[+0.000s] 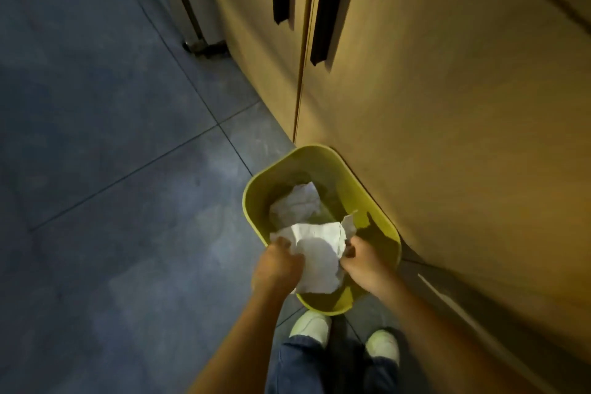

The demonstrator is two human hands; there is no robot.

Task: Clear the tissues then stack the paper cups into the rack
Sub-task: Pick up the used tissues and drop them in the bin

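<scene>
A white crumpled tissue (319, 253) hangs over a yellow-green bin (371, 201) on the floor. My left hand (278, 265) pinches the tissue's left edge and my right hand (364, 262) pinches its right edge, both held just above the bin's near rim. Another crumpled white tissue (297, 205) lies inside the bin at the bottom. No paper cups or rack are in view.
The bin stands against a tan cabinet (447, 105) with two dark vertical handles (329, 16). Grey-blue tiled floor (112, 169) spreads to the left. My two white shoes (311, 326) and blue trouser legs are right below the bin.
</scene>
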